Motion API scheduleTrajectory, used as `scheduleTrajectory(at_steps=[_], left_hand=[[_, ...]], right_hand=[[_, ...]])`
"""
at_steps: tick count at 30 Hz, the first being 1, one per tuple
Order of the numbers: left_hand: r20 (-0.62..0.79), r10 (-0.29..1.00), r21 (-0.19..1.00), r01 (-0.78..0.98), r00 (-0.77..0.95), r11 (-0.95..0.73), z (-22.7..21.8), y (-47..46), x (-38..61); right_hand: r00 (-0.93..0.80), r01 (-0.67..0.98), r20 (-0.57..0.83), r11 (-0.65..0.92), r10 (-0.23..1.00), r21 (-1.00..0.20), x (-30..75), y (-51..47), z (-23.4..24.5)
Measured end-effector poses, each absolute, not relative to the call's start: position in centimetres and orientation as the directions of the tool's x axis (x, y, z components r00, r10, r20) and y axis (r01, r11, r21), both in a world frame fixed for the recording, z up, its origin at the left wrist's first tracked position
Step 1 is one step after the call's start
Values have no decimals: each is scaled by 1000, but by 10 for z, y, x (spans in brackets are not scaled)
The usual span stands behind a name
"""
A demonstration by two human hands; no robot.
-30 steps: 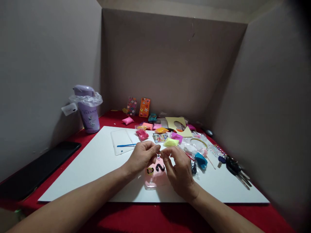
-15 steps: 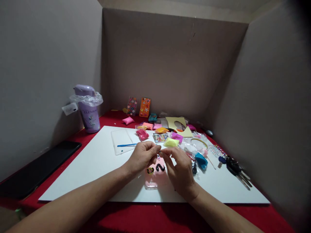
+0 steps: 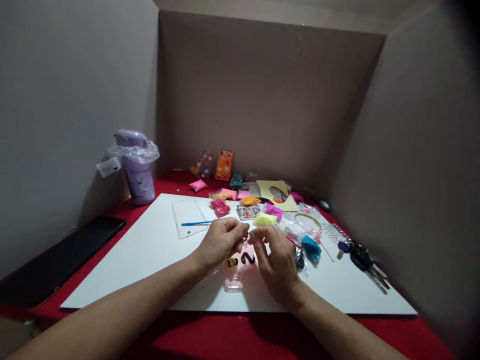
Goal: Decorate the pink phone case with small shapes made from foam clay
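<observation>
My left hand (image 3: pixel 221 243) and my right hand (image 3: pixel 275 260) meet fingertip to fingertip above a pink phone case (image 3: pixel 240 274) that lies on the white board (image 3: pixel 150 250). Both hands pinch a tiny dark piece between thumb and fingers; it is too small to name. The case carries a small yellow and black figure (image 3: pixel 232 262) and a black curl of clay (image 3: pixel 248 258). Just beyond the fingertips lies a yellow clay packet (image 3: pixel 264 219).
A clear phone case (image 3: pixel 187 217) with a blue stick (image 3: pixel 195 223) lies to the left. Several clay packets, a teal packet (image 3: pixel 311 248), keys (image 3: pixel 362 260), a purple bottle (image 3: pixel 137 167), two decorated cases (image 3: pixel 224 165) and a black tablet (image 3: pixel 56 260) surround the board. Cardboard walls close three sides.
Both hands stay pinched together above the pink case; the fingertips have shifted only slightly.
</observation>
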State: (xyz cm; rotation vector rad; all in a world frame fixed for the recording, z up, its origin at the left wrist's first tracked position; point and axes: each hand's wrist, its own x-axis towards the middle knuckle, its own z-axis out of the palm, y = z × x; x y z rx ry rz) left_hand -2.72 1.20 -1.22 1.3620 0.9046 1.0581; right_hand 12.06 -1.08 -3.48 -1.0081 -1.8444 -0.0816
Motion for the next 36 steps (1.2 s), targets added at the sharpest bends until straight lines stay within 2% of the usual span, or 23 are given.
scheduleTrajectory(at_steps=[5,12,18,28,36], left_hand=[[72,962,996,-64,263,-57,-12,13,-27],[88,956,996,-52,278,-77,-13,12,-27],[97,945,995,-35,312,-91,-13,13,-28],[95,956,995,-60,277,-82,-14,14,-28],[112,948,994,-39,297,-105,-14,12,-27]], right_hand=[[-131,666,773,632,621,-396,121,-10,-36],[-168,656,811,678,561,-333,120,-8,-36],[-189,673,809,673,556,-306,120,-9,-34],[-143,686,773,625,618,-372,120,-10,-36],[-163,667,800,662,577,-342,120,-7,-36]])
